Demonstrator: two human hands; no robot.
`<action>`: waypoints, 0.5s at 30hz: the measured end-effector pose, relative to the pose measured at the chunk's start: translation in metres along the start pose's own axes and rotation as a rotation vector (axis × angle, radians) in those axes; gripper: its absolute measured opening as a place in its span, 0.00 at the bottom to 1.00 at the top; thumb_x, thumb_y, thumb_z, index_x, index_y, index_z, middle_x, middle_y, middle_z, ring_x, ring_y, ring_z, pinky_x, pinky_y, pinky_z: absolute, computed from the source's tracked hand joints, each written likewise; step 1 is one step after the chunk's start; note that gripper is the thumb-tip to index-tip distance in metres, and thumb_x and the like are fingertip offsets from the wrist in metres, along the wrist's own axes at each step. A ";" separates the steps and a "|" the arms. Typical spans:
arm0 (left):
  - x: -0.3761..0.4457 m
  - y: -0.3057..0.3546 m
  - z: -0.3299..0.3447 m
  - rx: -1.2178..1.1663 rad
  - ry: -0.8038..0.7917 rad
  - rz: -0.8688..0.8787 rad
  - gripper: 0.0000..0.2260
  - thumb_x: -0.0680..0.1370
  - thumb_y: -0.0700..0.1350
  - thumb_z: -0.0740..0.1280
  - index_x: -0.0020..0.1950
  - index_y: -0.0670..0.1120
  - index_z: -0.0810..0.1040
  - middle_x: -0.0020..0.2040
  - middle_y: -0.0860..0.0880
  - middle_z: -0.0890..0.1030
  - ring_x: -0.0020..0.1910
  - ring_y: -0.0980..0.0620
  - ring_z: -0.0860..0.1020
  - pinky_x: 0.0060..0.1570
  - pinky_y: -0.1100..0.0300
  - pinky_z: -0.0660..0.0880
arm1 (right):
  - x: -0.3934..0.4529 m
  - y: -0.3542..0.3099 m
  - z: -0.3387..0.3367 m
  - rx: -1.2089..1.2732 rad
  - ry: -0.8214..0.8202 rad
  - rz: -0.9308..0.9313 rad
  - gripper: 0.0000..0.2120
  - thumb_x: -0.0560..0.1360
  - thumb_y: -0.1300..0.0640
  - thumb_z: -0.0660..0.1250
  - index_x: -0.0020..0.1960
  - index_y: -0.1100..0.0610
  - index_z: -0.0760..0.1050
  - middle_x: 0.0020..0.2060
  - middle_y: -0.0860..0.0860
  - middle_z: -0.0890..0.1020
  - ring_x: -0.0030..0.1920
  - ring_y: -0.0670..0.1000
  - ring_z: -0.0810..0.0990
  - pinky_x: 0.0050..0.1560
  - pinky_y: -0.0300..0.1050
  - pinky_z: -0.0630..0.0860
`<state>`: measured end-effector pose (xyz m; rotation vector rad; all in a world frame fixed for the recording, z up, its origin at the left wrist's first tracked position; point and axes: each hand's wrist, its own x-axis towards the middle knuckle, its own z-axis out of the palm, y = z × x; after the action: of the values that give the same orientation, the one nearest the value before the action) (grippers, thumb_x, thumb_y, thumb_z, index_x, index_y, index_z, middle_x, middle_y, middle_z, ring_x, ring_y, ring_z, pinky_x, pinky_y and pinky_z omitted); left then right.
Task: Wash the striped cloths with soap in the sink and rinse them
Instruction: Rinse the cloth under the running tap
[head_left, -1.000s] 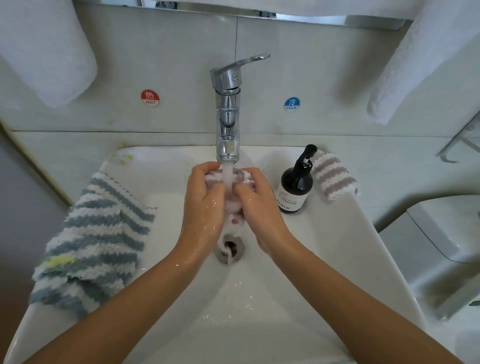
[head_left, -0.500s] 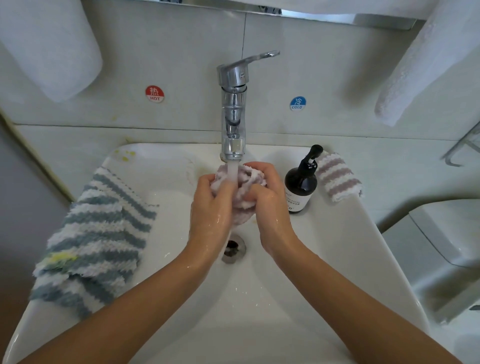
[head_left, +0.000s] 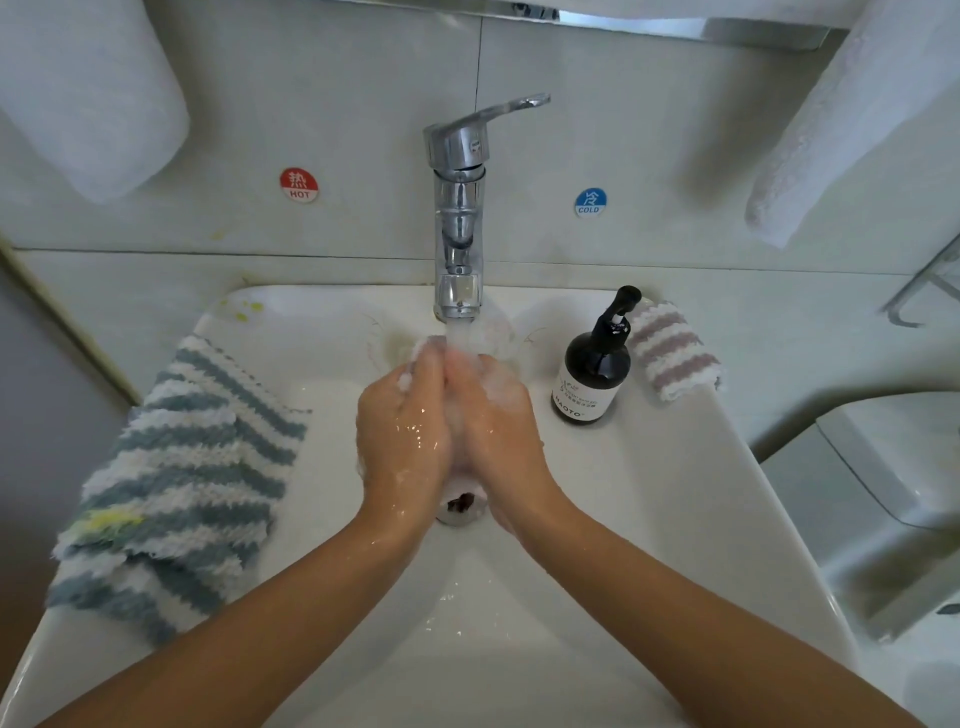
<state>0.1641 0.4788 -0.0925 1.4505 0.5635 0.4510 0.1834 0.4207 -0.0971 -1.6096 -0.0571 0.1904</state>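
My left hand (head_left: 402, 431) and my right hand (head_left: 493, 421) press together under the running tap (head_left: 460, 218), squeezing a small pink-and-white striped cloth (head_left: 418, 349) between them. Only its soapy edges show above the fingers and below the palms. Water pours from the spout onto the knuckles. A blue-and-white striped cloth (head_left: 176, 467) hangs over the left rim of the white sink (head_left: 675, 493). Another pink-and-white striped cloth (head_left: 672, 351) lies folded at the back right, behind the dark soap pump bottle (head_left: 592, 374).
The drain (head_left: 460, 506) sits just below my wrists. White towels hang at the upper left (head_left: 88, 93) and upper right (head_left: 831, 130). A toilet (head_left: 883, 493) stands right of the sink. Hot and cold stickers flank the tap on the wall.
My hands have closed tighter together around the pink cloth, so much less of it shows than before. The view shifted slightly; the tap still runs.
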 end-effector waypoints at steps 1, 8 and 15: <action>-0.002 0.002 0.001 -0.047 -0.019 -0.023 0.17 0.79 0.53 0.64 0.35 0.44 0.79 0.35 0.43 0.82 0.35 0.52 0.82 0.40 0.51 0.79 | 0.000 0.000 0.000 0.019 0.015 0.008 0.16 0.76 0.40 0.65 0.44 0.53 0.77 0.41 0.51 0.84 0.46 0.52 0.84 0.51 0.53 0.80; -0.003 0.003 0.002 -0.102 -0.121 -0.072 0.08 0.80 0.54 0.64 0.46 0.52 0.75 0.42 0.46 0.84 0.37 0.54 0.83 0.33 0.59 0.80 | 0.002 -0.003 -0.009 0.000 0.151 -0.014 0.12 0.80 0.45 0.60 0.46 0.52 0.74 0.39 0.48 0.81 0.45 0.52 0.82 0.53 0.58 0.79; -0.012 -0.004 0.005 -0.102 -0.229 -0.035 0.07 0.81 0.51 0.63 0.57 0.58 0.67 0.50 0.54 0.81 0.41 0.62 0.82 0.35 0.67 0.78 | 0.009 -0.003 -0.018 0.138 0.207 -0.084 0.13 0.82 0.59 0.57 0.56 0.42 0.75 0.51 0.46 0.81 0.46 0.43 0.83 0.55 0.51 0.80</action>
<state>0.1578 0.4670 -0.0952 1.3701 0.3762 0.2771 0.1949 0.4045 -0.0939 -1.4781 0.0473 -0.0366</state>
